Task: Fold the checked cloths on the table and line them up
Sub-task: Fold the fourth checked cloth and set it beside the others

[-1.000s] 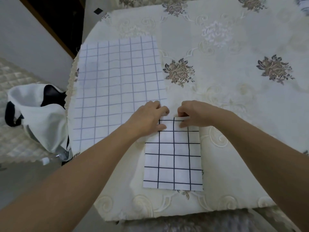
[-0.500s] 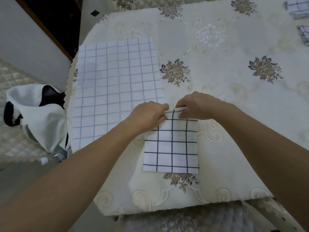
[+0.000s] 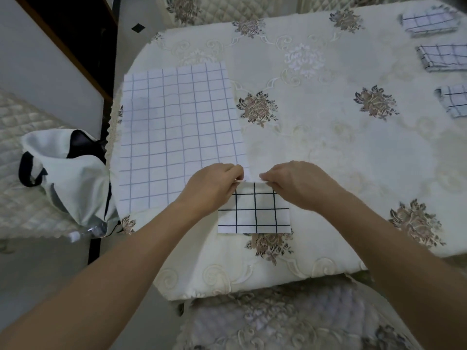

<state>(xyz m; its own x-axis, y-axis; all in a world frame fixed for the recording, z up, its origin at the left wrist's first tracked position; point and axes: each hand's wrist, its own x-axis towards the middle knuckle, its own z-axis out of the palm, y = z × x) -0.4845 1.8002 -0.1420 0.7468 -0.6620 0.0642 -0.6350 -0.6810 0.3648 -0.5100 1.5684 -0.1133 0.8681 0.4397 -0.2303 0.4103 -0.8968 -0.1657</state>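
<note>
The folded cloth (image 3: pixel 254 213) is white with black grid lines (3 lengthwise). Left hand (image 3: pixel 212 188) and right hand (image 3: pixel 295 183) pinch its far edge.

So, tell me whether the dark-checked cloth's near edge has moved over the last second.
Yes. The dark-checked cloth has drawn away from the person: its near edge covered the tablecloth's brown flower earlier and now lies just beyond it.

Your left hand (image 3: pixel 214 189) and right hand (image 3: pixel 295 184) hide the far corners of the black-checked white cloth (image 3: pixel 255 215); the right edge crops one folded checked cloth (image 3: pixel 453 101).
</note>
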